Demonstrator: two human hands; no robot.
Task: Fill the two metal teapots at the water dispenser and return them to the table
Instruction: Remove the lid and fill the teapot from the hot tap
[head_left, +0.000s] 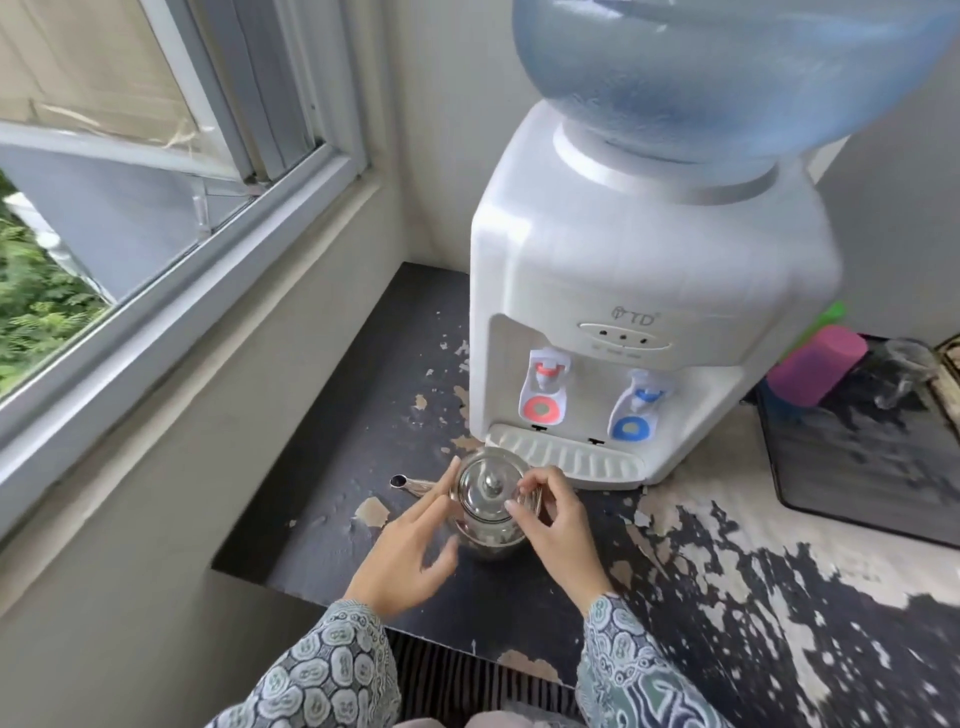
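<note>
Near the counter's (332, 525) front-left edge, just before the dispenser's (623, 291) drip tray, the lidded teapot (485, 506) stands, right hand (558, 525) pinching its handle, left hand (410, 545) loosely spread alongside; filling seemingly awaits lid removal under a tap.

A black counter (332, 431) with badly peeling paint carries a white water dispenser (639, 291) at the back. A metal teapot (488, 506) stands just before its drip tray, lid on, spout pointing left. A dark tray (857, 467) lies to the right.
</note>
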